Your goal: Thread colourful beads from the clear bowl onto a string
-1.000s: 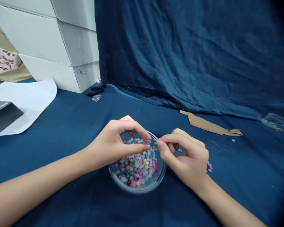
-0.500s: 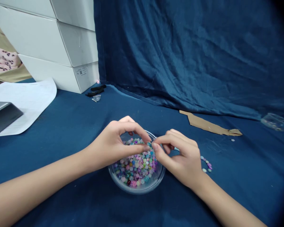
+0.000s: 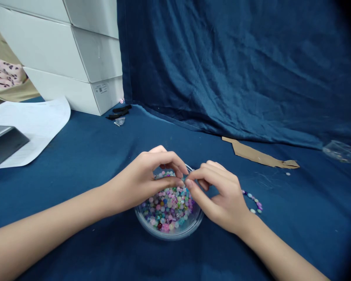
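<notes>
A clear round tub (image 3: 169,235) holds many small round beads (image 3: 166,210) in pink, purple, teal, white and other colours. Over its far right side, my left hand (image 3: 148,177) pinches a small teal bead, mostly hidden, between thumb and index finger. My right hand (image 3: 222,193) is closed in a pinch, its thumb and index tips almost touching the left fingertips. The thin thread in that pinch is too fine to see clearly. A curved string of beads (image 3: 256,202), purple, white and pale green, lies on the cloth and passes out of sight behind my right hand.
White boxes (image 3: 55,50) are stacked at the back left, near paper (image 3: 46,128) and a grey device (image 3: 6,144). Black scraps (image 3: 118,112) lie by the boxes. Torn cardboard (image 3: 257,155) and a clear container (image 3: 342,152) sit right, before a blue curtain (image 3: 222,58).
Both hands' fingertips have shifted slightly and come closer together. The teal bead is now mostly covered. My right hand has moved a little left, showing more of the bead string.
</notes>
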### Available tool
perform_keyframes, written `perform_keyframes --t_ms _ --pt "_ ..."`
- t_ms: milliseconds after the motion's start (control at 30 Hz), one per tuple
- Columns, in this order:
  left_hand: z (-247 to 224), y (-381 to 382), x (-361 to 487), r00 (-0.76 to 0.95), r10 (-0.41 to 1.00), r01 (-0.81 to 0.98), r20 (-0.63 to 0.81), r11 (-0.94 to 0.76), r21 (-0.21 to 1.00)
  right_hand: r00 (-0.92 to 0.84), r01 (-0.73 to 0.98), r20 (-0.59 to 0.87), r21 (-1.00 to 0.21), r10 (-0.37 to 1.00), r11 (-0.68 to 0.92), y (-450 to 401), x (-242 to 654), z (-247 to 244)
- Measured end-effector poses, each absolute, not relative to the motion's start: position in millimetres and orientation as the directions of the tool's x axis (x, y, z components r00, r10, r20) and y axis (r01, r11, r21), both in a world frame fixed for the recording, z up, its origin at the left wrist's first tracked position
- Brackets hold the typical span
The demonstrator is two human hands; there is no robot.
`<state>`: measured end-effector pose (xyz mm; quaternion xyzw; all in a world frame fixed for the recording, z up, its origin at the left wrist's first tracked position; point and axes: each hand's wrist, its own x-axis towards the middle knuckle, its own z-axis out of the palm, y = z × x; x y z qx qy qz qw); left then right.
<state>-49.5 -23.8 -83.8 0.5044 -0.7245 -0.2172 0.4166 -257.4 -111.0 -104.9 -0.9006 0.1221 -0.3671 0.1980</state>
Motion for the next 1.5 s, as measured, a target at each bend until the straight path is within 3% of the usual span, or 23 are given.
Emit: perform_keyframes --t_ms 167,367,567,733,900,1200,1300,1500 --pt "-85 -24 -48 -0.159 -0.920 -0.562 0.358 0.383 0.733 0.708 -0.066 0.605 -0.456 -0.364 -0.887 -111 -257 -107" --pt "-87 -25 -51 -0.090 -0.937 -0.380 0.339 0.347 0.858 0.710 -0.115 0.554 -0.517 -0.434 -0.848 -110 -256 -105" --pt "-88 -24 -51 -0.063 -0.930 -0.318 0.362 0.363 0.876 0.751 -0.131 0.471 -0.581 -0.463 -0.803 -109 -254 -106" --pt "-89 -24 -52 -0.042 -0.906 -0.392 0.422 0.403 0.827 0.619 -0.154 0.496 -0.683 -0.608 -0.714 -115 -255 -108" --pt "-87 -24 -53 -0.060 -0.903 -0.401 0.426 0.413 0.818 0.483 -0.185 0.546 -0.701 -0.685 -0.689 -128 -256 -110" --pt "-89 -23 -55 -0.030 -0.889 -0.440 0.457 0.422 0.792 0.639 -0.049 0.427 -0.807 -0.639 -0.588 -119 -257 -106" --pt "-88 -23 -55 -0.028 -0.877 -0.478 0.480 0.434 0.764 0.671 -0.097 0.417 -0.770 -0.613 -0.630 -115 -258 -104" --pt "-82 -21 -54 -0.127 -0.892 -0.632 0.433 0.409 0.658 0.676 -0.126 0.557 -0.558 -0.483 -0.820 -113 -257 -103"
